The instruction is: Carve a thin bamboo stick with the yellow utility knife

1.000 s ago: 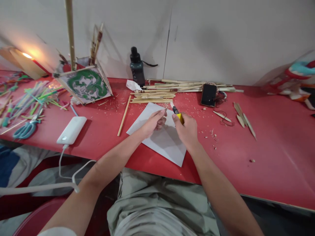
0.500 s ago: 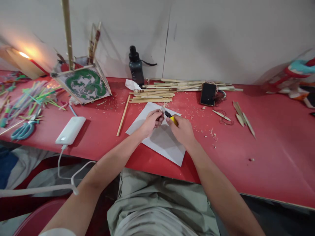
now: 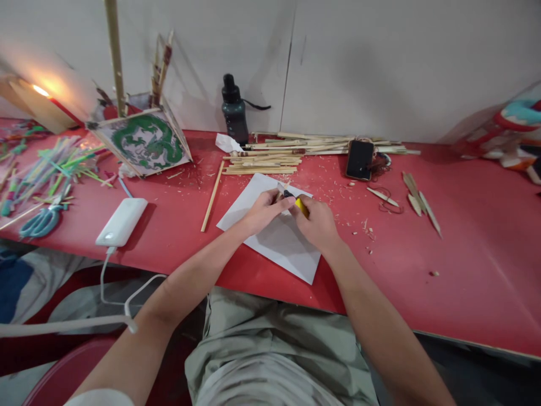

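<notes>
My right hand is closed round a yellow and black utility knife, whose tip points left toward my other hand. My left hand pinches a small sliver of bamboo just above a white sheet of paper lying on the red table. Both hands meet over the paper's far half. Most of the sliver is hidden by my fingers.
A pile of bamboo sticks lies behind the paper, with a dark bottle and a phone. One long stick lies left of the paper. A white power bank, scissors, coloured strips and a dragon lantern sit left. Shaped slivers lie right.
My right hand has drawn the knife left and closer to my left hand, and the two hands have come together over the paper.
</notes>
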`<state>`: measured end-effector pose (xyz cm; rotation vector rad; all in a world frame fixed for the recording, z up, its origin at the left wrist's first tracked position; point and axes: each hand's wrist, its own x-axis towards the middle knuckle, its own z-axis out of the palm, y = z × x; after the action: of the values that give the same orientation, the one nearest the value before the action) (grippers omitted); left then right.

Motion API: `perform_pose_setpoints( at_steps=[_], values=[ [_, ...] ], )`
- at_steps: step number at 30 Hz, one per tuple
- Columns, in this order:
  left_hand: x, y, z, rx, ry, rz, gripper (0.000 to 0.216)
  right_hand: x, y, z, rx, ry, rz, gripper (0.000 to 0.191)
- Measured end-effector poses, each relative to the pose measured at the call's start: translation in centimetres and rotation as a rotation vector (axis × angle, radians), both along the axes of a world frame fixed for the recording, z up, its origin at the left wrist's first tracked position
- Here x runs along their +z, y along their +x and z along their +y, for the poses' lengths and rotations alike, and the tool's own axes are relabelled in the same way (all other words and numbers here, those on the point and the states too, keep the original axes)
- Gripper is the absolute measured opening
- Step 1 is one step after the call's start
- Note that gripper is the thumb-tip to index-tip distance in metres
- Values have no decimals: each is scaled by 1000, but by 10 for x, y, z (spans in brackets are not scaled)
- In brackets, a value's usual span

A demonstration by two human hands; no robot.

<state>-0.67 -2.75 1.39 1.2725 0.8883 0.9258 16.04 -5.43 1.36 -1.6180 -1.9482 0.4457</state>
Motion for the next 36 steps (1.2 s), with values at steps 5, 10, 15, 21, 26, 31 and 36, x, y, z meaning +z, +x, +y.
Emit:
perform_pose_setpoints(
  at_steps=[5, 10, 15, 21, 26, 31, 36],
  values=[
    [-5, 4, 1, -20, 57, 73, 63, -2, 2, 0, -26, 64, -56, 32],
    [-9, 1, 0, 42, 204, 246, 60, -2, 3, 1, -43, 76, -102, 41],
    [-7, -4, -1, 145, 389, 484, 58, -2, 2, -1, -94, 99, -161, 51],
    [-4, -4, -1, 160, 430, 502, 60, -2, 3, -2, -117, 154, -157, 54],
    [-4, -6, -1, 158, 416, 562, 59, -1, 4, -2, -20, 105, -110, 52],
    [-2, -8, -1, 171, 462, 574, 59, 0, 3, -2, -10, 92, -99, 51],
    [2, -8, -4, 198, 459, 587, 61, -1, 3, -3, -25, 108, -119, 53]
  ],
)
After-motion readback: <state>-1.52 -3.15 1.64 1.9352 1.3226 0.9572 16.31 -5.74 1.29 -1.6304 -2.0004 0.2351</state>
